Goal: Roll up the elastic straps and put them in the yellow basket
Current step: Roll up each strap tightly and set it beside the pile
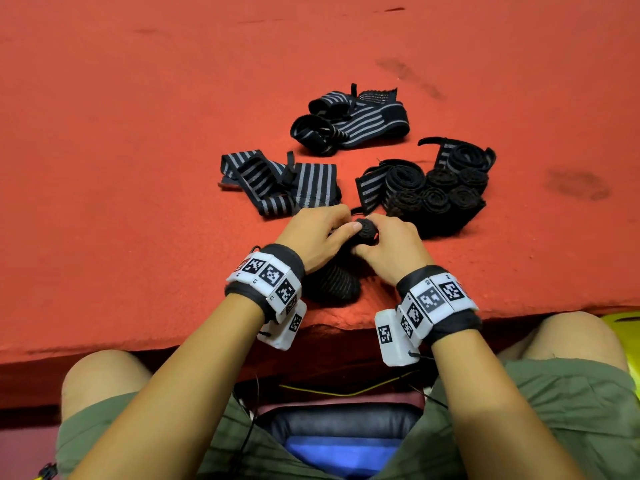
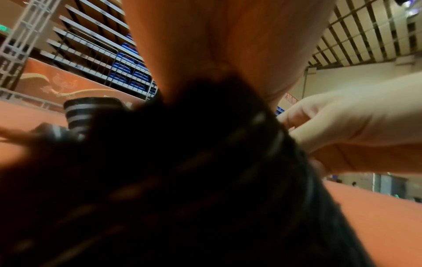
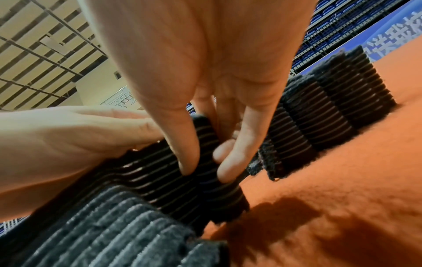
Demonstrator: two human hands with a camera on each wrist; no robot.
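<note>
Centrally, both hands work one elastic strap (image 1: pixel 365 230) on the red worktop (image 1: pixel 138 133), the rolling step in hand. The left hand (image 1: pixel 317 237) and right hand (image 1: pixel 391 249) each curl their grip round the small coil, thumb and fingers pinching its end; the unrolled tail (image 1: pixel 332 282) runs toward the worktop's near edge. Finished rolls (image 1: pixel 440 195) stand clustered just right of the hands; two loose straps (image 1: pixel 277 181) (image 1: pixel 349 119) lie beyond, unrolled. The yellow basket (image 1: pixel 620 323) appears only as a sliver at the right edge, below the worktop. The next move probably calls for turning the coil along the tail under steady tension, so the springy weave does not unwind.

The head view alone gives the layout and the basket. The right wrist view shows the fingertips (image 3: pixel 187 168) pressed into the ribbed strap (image 3: pixel 160 180) and the rolls (image 3: pixel 319 112) side-on. The left wrist view is mostly filled by dark, blurred strap (image 2: pixel 182 180), with the right hand (image 2: pixel 342 130) alongside.
</note>
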